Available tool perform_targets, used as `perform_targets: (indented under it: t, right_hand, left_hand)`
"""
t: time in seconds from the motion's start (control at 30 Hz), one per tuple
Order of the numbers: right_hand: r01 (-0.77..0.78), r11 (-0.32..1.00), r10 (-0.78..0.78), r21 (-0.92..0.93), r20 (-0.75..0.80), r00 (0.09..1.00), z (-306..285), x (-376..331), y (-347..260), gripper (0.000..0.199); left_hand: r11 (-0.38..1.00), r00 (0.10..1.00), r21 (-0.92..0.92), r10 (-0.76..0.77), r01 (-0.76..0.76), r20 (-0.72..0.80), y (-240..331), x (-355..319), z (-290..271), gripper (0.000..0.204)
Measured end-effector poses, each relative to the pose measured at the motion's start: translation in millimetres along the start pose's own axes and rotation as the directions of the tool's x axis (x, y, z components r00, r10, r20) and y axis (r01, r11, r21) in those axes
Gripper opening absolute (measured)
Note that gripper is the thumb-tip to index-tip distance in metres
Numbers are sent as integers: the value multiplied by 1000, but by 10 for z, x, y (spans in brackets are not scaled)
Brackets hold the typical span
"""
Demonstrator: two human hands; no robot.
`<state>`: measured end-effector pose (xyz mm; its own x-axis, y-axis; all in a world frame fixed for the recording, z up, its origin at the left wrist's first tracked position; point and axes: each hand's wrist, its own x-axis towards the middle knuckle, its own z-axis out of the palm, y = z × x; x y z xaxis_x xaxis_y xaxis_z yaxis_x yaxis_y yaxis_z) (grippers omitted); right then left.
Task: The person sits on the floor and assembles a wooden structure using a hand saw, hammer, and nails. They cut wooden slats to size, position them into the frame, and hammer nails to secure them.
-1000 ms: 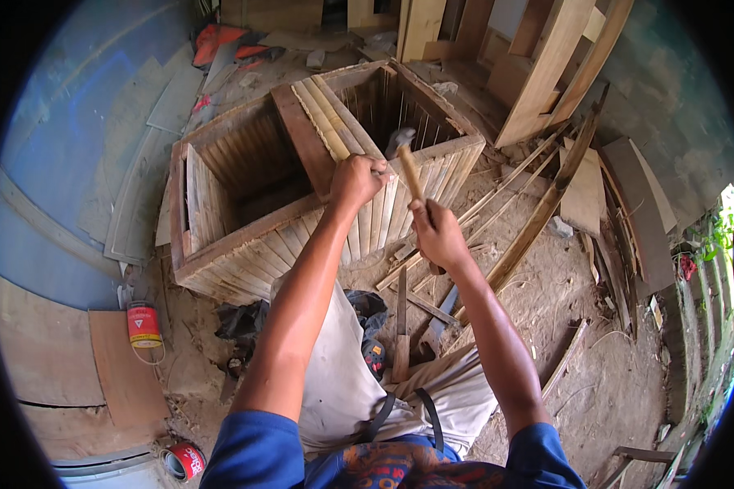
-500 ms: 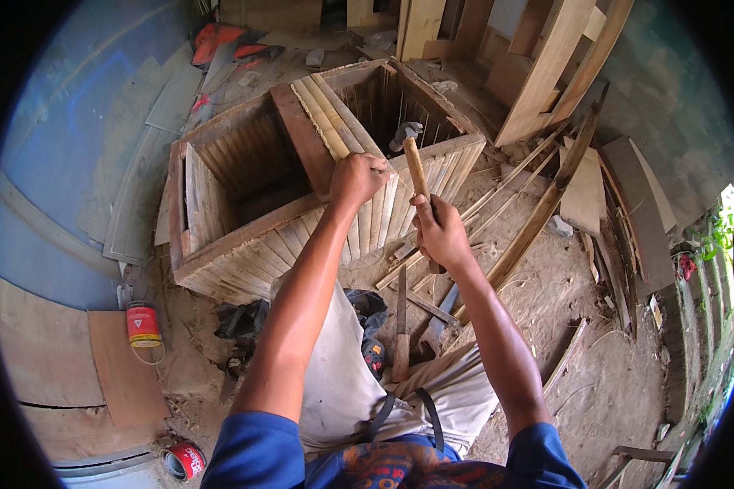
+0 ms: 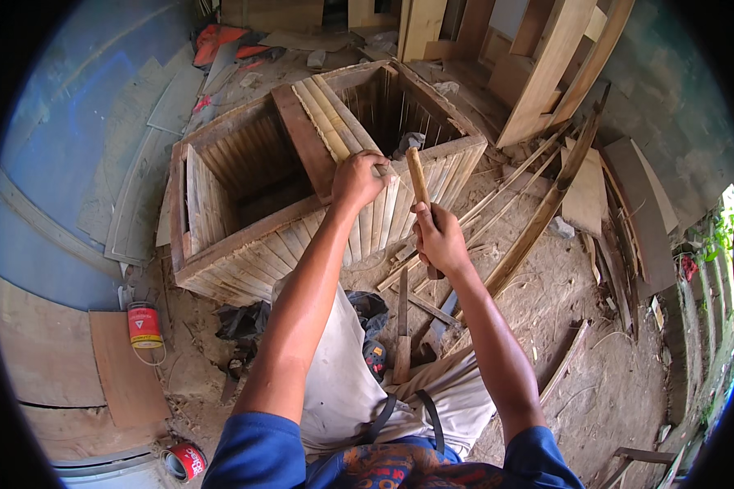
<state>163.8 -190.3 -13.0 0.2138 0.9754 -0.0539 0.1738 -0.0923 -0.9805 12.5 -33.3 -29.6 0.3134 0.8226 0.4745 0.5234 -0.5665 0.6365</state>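
Seemingly, hammer (image 3: 417, 175) head hides behind crate (image 3: 245, 244) rim.

Your right hand (image 3: 438, 239) grips a hammer handle (image 3: 417, 178) of bare, pale wood, smooth and matt. Your left hand (image 3: 357, 179) presses on split bamboo slats (image 3: 332, 122), dry, yellowish and ribbed. The crate (image 3: 245, 236) you work on is unpainted timber, rough-sawn and dull, clad in the same bamboo strips. The ground (image 3: 579, 359) is loose, dusty dirt. The red tin can (image 3: 144, 325) beside you is glossy printed metal. Your trousers (image 3: 338, 383) are matt, off-white cloth.
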Motion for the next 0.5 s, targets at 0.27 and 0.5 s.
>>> perform_targets:
  t: [0.27,0.5]
  right_hand:
    - [-10,998,12,-54,29,1000,-24,15,-57,38]
    - [21,998,-20,-52,12,1000,-11,25,-21,44]
  left_hand:
    - [1000,1000,-17,-7,7,5,30,1,-12,27]
    - [997,996,-17,-68,69,54,56,13,-33,24]
